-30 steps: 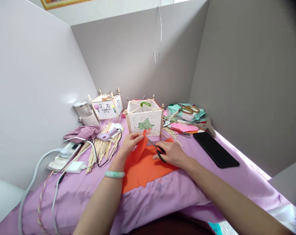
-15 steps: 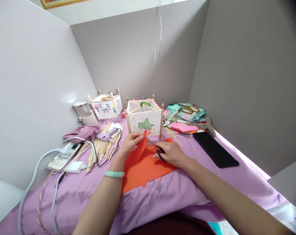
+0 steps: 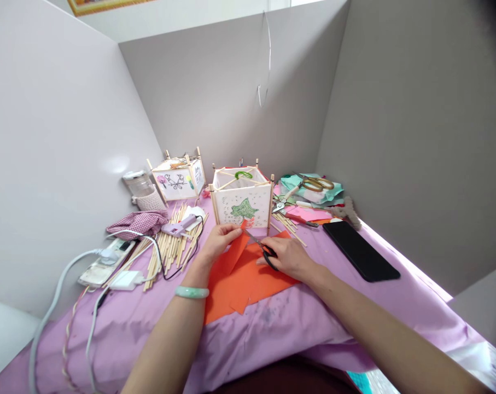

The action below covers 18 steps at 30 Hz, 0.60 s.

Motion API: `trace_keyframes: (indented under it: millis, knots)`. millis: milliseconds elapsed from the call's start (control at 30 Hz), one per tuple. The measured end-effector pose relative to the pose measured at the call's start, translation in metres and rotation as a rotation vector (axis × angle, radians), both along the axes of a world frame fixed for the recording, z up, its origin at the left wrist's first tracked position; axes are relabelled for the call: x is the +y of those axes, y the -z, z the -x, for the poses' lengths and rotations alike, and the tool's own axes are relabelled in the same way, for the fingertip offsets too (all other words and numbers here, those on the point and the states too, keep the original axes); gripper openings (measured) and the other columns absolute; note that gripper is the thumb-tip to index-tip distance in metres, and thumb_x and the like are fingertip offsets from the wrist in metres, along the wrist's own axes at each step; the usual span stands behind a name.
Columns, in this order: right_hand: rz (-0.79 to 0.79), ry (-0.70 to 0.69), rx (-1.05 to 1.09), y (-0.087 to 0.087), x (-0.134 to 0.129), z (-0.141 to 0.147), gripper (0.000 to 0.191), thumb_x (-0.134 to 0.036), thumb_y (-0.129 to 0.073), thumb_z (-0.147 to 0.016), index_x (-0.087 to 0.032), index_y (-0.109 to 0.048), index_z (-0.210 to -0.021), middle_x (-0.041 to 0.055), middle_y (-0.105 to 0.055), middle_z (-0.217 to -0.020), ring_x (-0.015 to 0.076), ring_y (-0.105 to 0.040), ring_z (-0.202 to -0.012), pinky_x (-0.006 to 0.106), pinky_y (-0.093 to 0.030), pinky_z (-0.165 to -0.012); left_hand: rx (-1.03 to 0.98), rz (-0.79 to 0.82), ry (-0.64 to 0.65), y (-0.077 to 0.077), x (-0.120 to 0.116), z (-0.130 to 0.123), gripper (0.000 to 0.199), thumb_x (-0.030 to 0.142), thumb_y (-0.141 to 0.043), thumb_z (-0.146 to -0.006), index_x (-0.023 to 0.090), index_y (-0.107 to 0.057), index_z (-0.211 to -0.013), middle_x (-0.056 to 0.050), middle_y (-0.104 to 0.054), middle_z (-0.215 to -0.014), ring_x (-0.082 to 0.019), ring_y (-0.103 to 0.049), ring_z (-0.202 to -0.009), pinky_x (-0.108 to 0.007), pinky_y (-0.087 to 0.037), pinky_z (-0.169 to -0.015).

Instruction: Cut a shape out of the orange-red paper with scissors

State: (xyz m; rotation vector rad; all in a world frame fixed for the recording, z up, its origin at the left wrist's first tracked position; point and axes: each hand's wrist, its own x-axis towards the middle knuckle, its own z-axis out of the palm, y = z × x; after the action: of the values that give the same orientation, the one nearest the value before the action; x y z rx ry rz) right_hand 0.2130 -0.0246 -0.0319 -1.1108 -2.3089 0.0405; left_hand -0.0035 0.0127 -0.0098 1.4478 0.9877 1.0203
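Observation:
My left hand (image 3: 223, 241) pinches a narrow piece of orange paper (image 3: 236, 256) near its top end, thumb and fingers closed on it. In my right hand (image 3: 286, 254) is a pair of scissors (image 3: 268, 256) with black handles, fingers wrapped round the loops. The blade tips lie close to the upper edge of the held paper, beside my left fingertips. Beneath both hands spreads a larger orange sheet (image 3: 251, 287) with cut edges. Just behind stands a lantern (image 3: 243, 210) of white panels and wooden sticks, with a green drawing on its front.
On the left are a second lantern (image 3: 177, 183), a glass jar (image 3: 136, 186), wooden sticks (image 3: 169, 251), a lilac glue gun (image 3: 181, 224) and a power strip (image 3: 108, 262) with cables. Right lie pliers (image 3: 299, 220), brass-handled scissors (image 3: 317, 183) and a black phone (image 3: 360, 250). Grey panels enclose the table.
Almost nothing differs. My hands, the scissors and the orange paper keep nearly the same position, with only a very slight shift at the paper's tip.

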Motion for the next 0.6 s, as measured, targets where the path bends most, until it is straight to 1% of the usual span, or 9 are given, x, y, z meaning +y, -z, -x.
trace_keyframes:
  millis: [133, 333, 600]
  knots:
    - [0.003, -0.017, 0.031, 0.0011, 0.0003, 0.0012, 0.041, -0.054, -0.059, -0.077, -0.020, -0.060, -0.101, 0.0024, -0.066, -0.081, 0.0153, -0.060, -0.071, 0.024, -0.033, -0.059, 0.047, -0.004, 0.029, 0.0012, 0.0002, 0.0001, 0.028, 0.039, -0.066, -0.070, 0.011, -0.065, -0.075, 0.002, -0.055, -0.057, -0.007, -0.042, -0.049, -0.020, -0.029, -0.048]
    - [-0.021, -0.011, 0.018, 0.0038, 0.0035, 0.0007, 0.039, -0.051, -0.061, -0.076, -0.020, -0.061, -0.100, 0.0025, -0.066, -0.079, 0.0147, -0.060, -0.068, 0.023, -0.034, -0.058, 0.059, -0.009, 0.060, -0.0005, -0.0005, 0.0001, 0.027, 0.038, -0.065, -0.071, 0.011, -0.062, -0.072, 0.003, -0.050, -0.054, -0.006, -0.038, -0.047, -0.020, -0.025, -0.047]
    - [-0.035, 0.005, 0.010, 0.0060, 0.0047, -0.0006, 0.040, -0.051, -0.061, -0.077, -0.021, -0.061, -0.104, 0.0031, -0.068, -0.085, 0.0162, -0.062, -0.075, 0.024, -0.035, -0.060, 0.044, 0.003, 0.064, 0.0000, 0.0000, -0.0008, 0.026, 0.037, -0.064, -0.071, 0.011, -0.061, -0.072, 0.003, -0.051, -0.056, -0.006, -0.040, -0.049, -0.020, -0.026, -0.048]
